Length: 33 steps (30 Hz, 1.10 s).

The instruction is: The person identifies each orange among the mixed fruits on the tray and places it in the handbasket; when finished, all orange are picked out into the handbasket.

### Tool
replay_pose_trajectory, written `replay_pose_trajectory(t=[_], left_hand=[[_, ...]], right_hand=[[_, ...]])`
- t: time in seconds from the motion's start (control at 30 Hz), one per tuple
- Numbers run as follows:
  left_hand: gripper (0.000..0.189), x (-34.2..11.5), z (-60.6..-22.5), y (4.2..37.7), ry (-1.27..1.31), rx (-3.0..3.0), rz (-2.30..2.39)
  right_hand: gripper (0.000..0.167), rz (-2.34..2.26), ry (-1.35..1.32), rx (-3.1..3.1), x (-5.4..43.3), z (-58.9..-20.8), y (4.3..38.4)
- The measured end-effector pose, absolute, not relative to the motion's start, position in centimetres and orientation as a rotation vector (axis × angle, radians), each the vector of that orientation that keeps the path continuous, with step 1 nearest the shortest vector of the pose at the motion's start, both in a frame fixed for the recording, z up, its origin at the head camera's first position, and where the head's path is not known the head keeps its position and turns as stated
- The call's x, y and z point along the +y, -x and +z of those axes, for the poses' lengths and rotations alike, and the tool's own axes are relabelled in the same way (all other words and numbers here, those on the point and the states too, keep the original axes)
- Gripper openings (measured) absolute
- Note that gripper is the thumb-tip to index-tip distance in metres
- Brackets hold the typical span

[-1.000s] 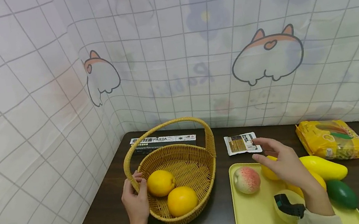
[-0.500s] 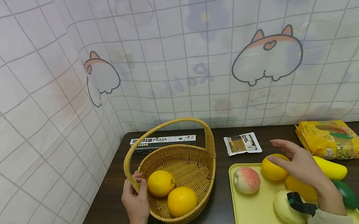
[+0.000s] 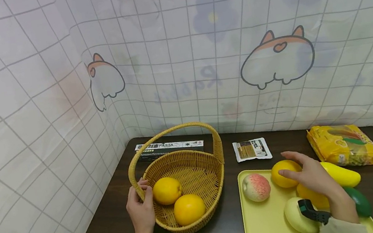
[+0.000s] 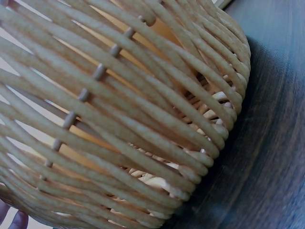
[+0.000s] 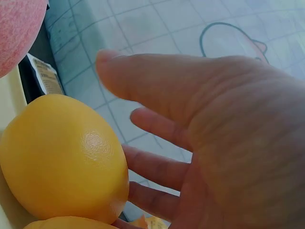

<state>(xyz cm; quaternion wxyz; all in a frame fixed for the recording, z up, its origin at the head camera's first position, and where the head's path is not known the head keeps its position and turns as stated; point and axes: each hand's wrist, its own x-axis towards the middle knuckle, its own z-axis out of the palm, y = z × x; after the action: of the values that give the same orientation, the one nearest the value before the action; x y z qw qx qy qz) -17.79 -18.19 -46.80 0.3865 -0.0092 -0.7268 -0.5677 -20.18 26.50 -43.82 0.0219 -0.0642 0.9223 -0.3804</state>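
At the left of the head view, my left hand (image 3: 141, 207) grips the rim of a wicker basket (image 3: 217, 193) by the foot of its handle, thumb on the inner side. Two yellow fruits lie inside, a lemon (image 3: 167, 191) and a rounder one (image 3: 189, 209). My right hand (image 3: 315, 177) is over the yellow tray (image 3: 262, 226), fingers spread and lightly bent around a yellow lemon-like fruit (image 3: 280, 182). In the right wrist view, the fingers reach along the far side of this fruit (image 5: 66, 157), while the thumb stands away from it.
The tray also bears a peach (image 3: 256, 187), a pale yellow round fruit (image 3: 298, 219), another yellow fruit (image 3: 308, 194), a long yellow fruit (image 3: 344, 178) and a dark green one (image 3: 361, 203). Behind lie a pasta box (image 3: 176, 145), a white sachet (image 3: 252, 149) and a yellow bag (image 3: 345, 145).
My right hand has drawn back to the right, then lowered towards the yellow fruit at the tray's back. My left hand and the basket stay in place.
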Motion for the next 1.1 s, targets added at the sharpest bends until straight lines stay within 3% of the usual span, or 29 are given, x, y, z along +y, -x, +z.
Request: replay_pose_trajectory(t=[0.7, 1.1], left_hand=[[0.008, -18.18, -46.81, 17.82, 0.017, -1.863, -1.445], [0.009, -18.21, -46.82, 17.84, 0.002, -1.861, -1.458]], right_hand=[[0.073, -1.038, 0.264, 2.860, 25.71, -44.68, 20.57], [0.082, -0.920, 0.272, 2.881, 25.67, -44.66, 20.73]])
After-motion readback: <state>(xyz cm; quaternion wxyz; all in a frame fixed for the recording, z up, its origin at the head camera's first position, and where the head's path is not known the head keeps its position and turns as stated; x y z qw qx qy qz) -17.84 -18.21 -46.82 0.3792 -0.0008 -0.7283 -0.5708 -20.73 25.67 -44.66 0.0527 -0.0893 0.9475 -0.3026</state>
